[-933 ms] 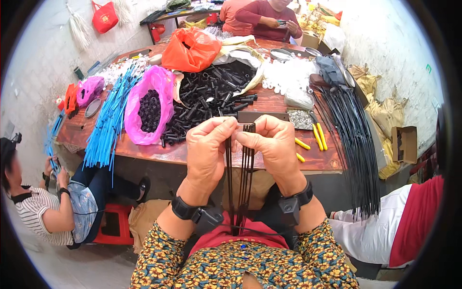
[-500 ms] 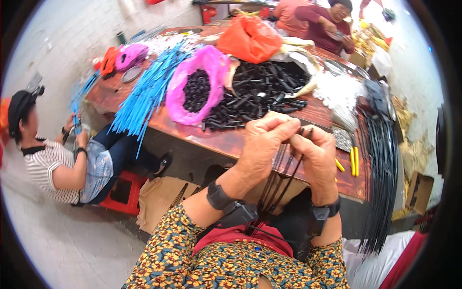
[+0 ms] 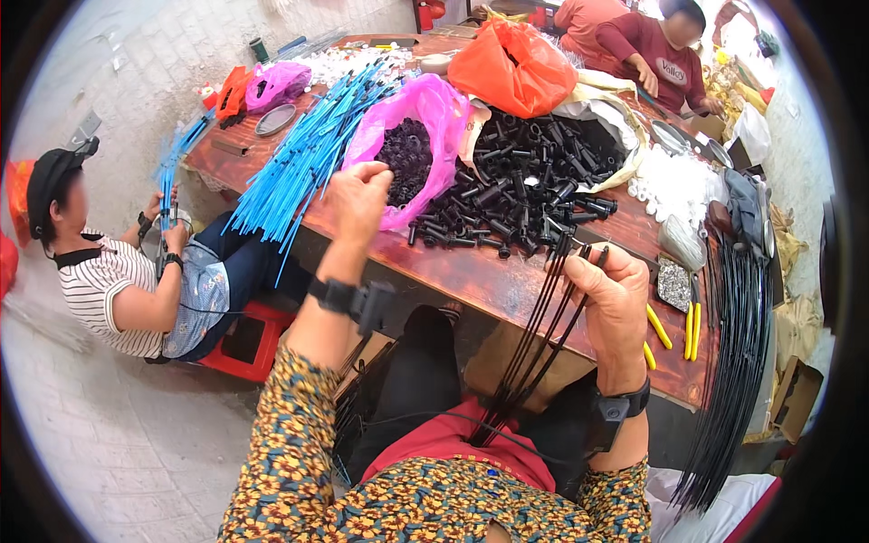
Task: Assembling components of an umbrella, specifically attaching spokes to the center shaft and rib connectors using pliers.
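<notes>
Below and right of the bright pink plastic bag (image 3: 448, 136), thin black rods (image 3: 534, 337): a small bunch, fanned a little, slanting from the right hand (image 3: 611, 294) down toward the lap.
Right hand: thumb and fingers pinched around the rods near their upper ends.
Left hand (image 3: 360, 201): at the bag's near left side, overlapping it in view, fingers curled in; whether it pinches a piece or touches the plastic, I cannot tell.
Small black ring-like pieces (image 3: 407, 149): heaped inside the bag.
Loose black tubular pieces (image 3: 507, 208): piled just right of the bag, on the red-brown wooden table (image 3: 493, 285).
Long bright-blue strips (image 3: 312, 154): bundled left of the bag.
Rod risk: gripped only near the top, they could slip or splay if the pinch loosens or their lower ends catch.
Bag risk: its wide mouth could spill ring-like pieces if fingers snag the soft rim.
</notes>
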The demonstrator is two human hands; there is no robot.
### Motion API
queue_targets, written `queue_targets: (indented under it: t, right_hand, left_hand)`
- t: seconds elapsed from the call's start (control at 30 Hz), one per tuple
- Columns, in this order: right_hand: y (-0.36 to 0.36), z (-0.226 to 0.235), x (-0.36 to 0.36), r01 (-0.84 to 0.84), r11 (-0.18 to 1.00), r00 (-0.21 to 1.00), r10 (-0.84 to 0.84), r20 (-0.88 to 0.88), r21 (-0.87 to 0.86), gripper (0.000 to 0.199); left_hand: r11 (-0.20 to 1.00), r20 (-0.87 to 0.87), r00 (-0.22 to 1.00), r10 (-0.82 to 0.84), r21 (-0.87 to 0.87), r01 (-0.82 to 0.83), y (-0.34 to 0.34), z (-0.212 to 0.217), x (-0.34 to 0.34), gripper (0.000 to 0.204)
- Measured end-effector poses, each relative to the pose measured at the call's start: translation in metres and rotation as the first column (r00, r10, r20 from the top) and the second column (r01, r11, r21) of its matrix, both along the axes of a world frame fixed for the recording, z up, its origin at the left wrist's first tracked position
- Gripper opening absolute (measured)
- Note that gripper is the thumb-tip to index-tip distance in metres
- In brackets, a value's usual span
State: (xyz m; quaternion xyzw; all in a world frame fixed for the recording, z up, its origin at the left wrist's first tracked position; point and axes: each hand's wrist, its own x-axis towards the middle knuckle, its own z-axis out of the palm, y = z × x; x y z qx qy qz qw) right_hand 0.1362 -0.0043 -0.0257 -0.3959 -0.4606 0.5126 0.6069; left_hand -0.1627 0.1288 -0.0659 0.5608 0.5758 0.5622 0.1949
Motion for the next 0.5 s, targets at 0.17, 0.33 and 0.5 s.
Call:
queue_targets:
  t: [0.17, 0.33, 0.5]
  right_hand:
    - [-0.003, 0.004, 0.005, 0.020, 1.000, 1.000, -0.020, -0.001, -0.011, 0.011]
    - [-0.009, 0.008, 0.006, 0.014, 1.000, 1.000, -0.014, -0.006, 0.009, 0.010]
    - [-0.020, 0.008, 0.015, 0.053, 0.999, 0.999, -0.053, 0.000, 0.003, 0.009]
  left_hand:
    - [0.934, -0.597, 0.802, 0.015, -0.278, -0.224, 0.039, -0.007, -0.010, 0.026]
    - [0.931, -0.687, 0.726, -0.020, -0.278, -0.237, 0.044, -0.017, -0.002, 0.023]
    - [0.971, 0.107, 0.968, -0.228, -0.053, 0.234, -0.001, 0.011, 0.039, 0.017]
